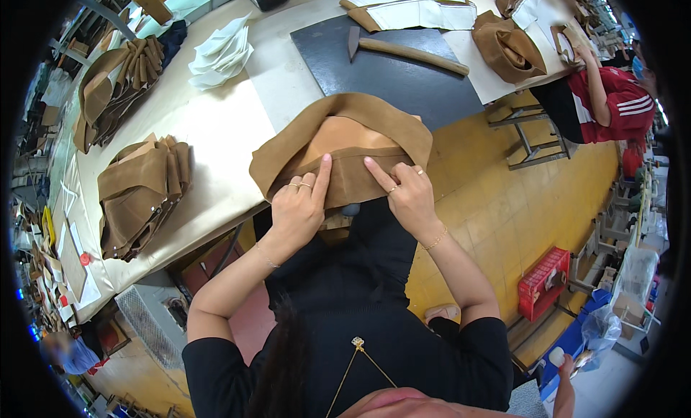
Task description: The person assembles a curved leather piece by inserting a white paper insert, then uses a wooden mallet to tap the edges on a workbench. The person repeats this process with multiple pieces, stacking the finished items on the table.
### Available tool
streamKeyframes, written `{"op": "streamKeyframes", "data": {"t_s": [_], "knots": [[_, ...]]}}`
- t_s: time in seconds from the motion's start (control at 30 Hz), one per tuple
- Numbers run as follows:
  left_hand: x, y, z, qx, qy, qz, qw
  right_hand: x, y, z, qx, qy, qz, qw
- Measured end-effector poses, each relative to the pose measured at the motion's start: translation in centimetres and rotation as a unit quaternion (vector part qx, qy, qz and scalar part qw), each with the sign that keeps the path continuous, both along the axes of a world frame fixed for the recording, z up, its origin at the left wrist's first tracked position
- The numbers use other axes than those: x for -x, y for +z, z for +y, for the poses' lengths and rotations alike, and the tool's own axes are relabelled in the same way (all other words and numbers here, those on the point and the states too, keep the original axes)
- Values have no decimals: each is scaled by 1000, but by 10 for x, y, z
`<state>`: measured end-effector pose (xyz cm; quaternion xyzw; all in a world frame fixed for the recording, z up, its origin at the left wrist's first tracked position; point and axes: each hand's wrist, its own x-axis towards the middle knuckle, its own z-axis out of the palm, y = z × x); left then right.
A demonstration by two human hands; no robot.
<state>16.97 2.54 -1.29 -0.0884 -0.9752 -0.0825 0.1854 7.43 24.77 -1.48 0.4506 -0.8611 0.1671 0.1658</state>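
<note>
In front of me a brown suede bag piece (367, 174) spans both my hands at the table's edge. Its far side arches up, and a smooth tan inner face shows in the opening. My left hand (302, 205) grips the near edge on the left. On the right, my right hand (408, 198) holds the same edge. Both index fingers lie stretched out along the seam below the opening, while the other fingers are curled. My thumbs are hidden.
Beyond the piece, a hammer (410, 56) lies on a dark slab (324, 58). Brown leather stacks (144, 191) and white sheets (222, 52) occupy the table's left. Another brown piece (507, 47) sits at right, near a person in red (612, 105). A red crate (543, 282) stands on the floor.
</note>
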Motion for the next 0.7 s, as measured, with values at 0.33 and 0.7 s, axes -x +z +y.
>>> {"op": "streamKeyframes", "data": {"t_s": [0.33,0.7], "knots": [[8,-18,8,1,-3,0,1000,-15,-25,-4,44,-42,-30,998],[0,6,5,-166,-27,-260,951,-17,-51,-16,71,-60,-22,995]]}}
